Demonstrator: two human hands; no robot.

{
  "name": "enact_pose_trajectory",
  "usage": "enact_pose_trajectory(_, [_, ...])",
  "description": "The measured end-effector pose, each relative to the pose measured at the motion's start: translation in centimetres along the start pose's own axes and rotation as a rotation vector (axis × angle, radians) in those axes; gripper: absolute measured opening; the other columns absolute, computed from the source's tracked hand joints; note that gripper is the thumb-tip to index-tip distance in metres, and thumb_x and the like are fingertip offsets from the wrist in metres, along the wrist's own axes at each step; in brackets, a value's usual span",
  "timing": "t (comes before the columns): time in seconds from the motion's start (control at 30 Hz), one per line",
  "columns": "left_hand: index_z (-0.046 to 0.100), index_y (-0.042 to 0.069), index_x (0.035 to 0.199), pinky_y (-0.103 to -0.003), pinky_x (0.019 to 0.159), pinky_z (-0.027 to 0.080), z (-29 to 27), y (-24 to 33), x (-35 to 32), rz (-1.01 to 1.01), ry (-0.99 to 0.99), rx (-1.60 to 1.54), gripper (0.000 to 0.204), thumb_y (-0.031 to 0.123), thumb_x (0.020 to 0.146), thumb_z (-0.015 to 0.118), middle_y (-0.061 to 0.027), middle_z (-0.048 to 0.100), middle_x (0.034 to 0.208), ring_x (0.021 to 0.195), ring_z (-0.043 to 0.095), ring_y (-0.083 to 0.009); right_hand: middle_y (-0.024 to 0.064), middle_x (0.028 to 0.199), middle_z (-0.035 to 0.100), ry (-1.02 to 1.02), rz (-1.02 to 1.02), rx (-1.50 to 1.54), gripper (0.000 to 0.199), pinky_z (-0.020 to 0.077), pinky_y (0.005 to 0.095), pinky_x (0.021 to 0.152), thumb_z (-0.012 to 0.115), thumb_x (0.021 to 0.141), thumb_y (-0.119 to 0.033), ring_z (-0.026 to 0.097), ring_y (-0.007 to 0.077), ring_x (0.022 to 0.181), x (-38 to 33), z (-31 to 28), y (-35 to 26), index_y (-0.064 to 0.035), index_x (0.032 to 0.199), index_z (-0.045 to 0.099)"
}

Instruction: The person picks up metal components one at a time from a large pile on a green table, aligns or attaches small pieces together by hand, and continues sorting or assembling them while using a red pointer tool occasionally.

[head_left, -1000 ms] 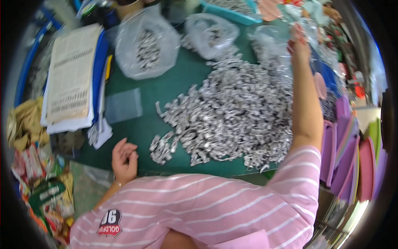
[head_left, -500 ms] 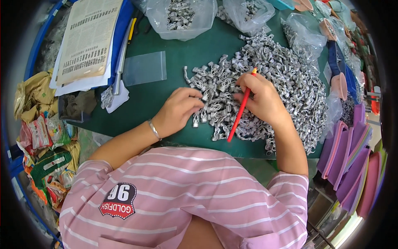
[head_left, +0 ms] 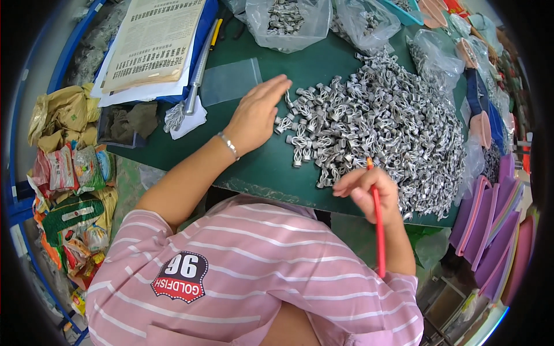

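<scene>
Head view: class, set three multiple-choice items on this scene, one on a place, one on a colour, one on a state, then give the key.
1. Where does the left hand rest?
A on the papers
B at the left edge of the pile of metal clips
C in a bag

2. What colour is the stick in the right hand?
A red
B blue
C green

3. How is the left hand?
A fisted
B flat, fingers stretched
C pinching a clip

Key: B, its fingertips meet the clips; A, the stick is red; B, the palm lies open on the green table.

Shiny metal clips (head_left: 381,124), matt green table cover (head_left: 259,167), clear plastic bags (head_left: 283,20)
</scene>
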State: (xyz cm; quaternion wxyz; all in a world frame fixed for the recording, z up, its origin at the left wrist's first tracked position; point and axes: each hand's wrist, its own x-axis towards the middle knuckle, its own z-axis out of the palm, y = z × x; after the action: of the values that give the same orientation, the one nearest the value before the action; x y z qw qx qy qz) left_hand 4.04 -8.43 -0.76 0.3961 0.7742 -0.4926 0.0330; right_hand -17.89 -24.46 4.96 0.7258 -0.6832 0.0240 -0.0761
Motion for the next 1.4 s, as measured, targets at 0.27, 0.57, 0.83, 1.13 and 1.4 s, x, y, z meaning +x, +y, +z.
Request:
enact_pose_trajectory(0.27, [0.058,0.002,0.094,-0.030,0.080,0.041,1.6,0.4,-2.5,-0.125,0.011,-0.155,0.014,0.003,0.083,0.048,-0.0117,0.048,0.102,0.093,0.049,-0.0240,0.0165,0.083,0.062,-0.065,-0.307,-0.353,0.012,0.0473,0.0351,0.066,0.059,0.075,0.001,0.059,0.0265,0.073,-2.1,1.6,6.0,-0.0021,0.072,0.048])
enact_pose_trajectory(0.57, [0.057,0.001,0.094,-0.032,0.086,0.038,1.3,5.5,-6.6,-0.156,-0.010,-0.172,0.017,0.000,0.078,0.053,-0.0137,0.046,0.102,0.099,0.047,-0.0267,0.0179,0.083,0.062,0.222,-0.530,-0.332,0.014,0.0480,0.0341,0.067,0.057,0.074,0.006,0.059,0.0247,0.073,-1.7,2.4,6.6,-0.0013,0.076,0.045])
enact_pose_trajectory(0.83, [0.060,0.004,0.088,-0.033,0.075,0.041,0.6,7.2,-8.8,-0.001,-0.002,-0.103,0.026,0.003,0.065,0.070,-0.0100,0.053,0.091,0.085,0.051,-0.0265,0.0115,0.076,0.060,0.469,-0.422,-0.700,0.028,0.0424,0.0256,0.053,0.071,0.067,0.005,0.053,0.0170,0.060,-2.8,2.3,7.4,-0.0043,0.073,0.045])
enact_pose_trajectory(1.13, [0.061,0.003,0.082,-0.032,0.071,0.043,1.3,6.7,-8.7,0.062,0.099,-0.137,0.019,-0.004,0.065,0.066,-0.0086,0.057,0.087,0.080,0.053,-0.0253,0.0068,0.080,0.059,0.364,-0.506,-1.070,0.028,0.0437,0.0335,0.054,0.072,0.062,-0.002,0.053,0.0265,0.063,-2.1,3.2,7.6,-0.0058,0.073,0.047])
enact_pose_trajectory(1.4, [0.061,0.002,0.086,-0.030,0.069,0.044,1.0,7.5,-9.4,0.122,0.159,-0.168,0.023,-0.006,0.065,0.066,-0.0093,0.058,0.088,0.078,0.055,-0.0239,0.0081,0.079,0.058,0.370,-0.463,-1.149,0.025,0.0435,0.0338,0.056,0.070,0.064,-0.001,0.051,0.0259,0.063,-1.9,3.9,7.0,-0.0052,0.075,0.048])
